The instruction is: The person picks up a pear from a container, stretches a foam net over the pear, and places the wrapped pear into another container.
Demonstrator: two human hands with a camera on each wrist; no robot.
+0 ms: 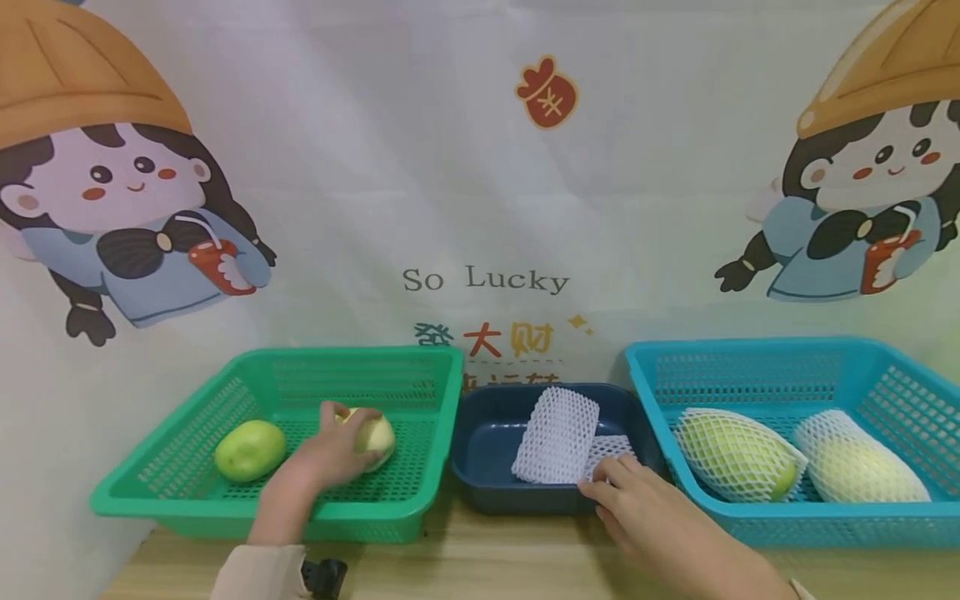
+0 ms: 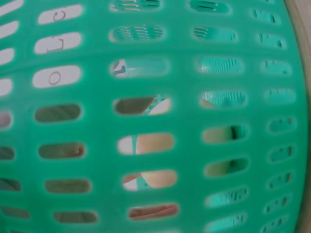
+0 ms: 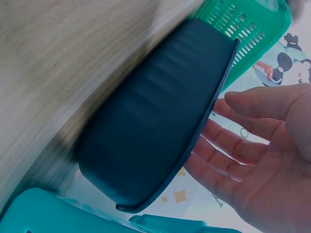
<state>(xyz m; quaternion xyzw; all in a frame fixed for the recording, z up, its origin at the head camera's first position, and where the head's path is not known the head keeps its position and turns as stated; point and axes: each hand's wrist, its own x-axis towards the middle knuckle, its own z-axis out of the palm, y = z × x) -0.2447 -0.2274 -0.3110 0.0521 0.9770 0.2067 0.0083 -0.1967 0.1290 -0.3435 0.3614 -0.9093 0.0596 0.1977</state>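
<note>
Inside the green basket [image 1: 442,467], my left hand [image 1: 333,454] holds a pale yellow-green round fruit [image 1: 381,437], fingers curled over its top and side. A brighter green fruit [image 1: 251,451] lies to the left of that hand. My right hand [image 1: 630,500] reaches over the near rim of the dark blue tray [image 1: 487,492]. Its fingers look fairly straight in the right wrist view, with the tips hidden behind the rim. They are beside a small white foam net [image 1: 611,447]; contact cannot be told. A larger foam net [image 1: 558,433] leans in the tray.
To the right, a blue basket [image 1: 825,529] holds two fruits in foam nets, a green one [image 1: 738,454] and a paler one [image 1: 858,462]. The containers stand on a wooden table [image 1: 480,567] against a printed backdrop [image 1: 480,167]. Basket wall fills the left wrist view.
</note>
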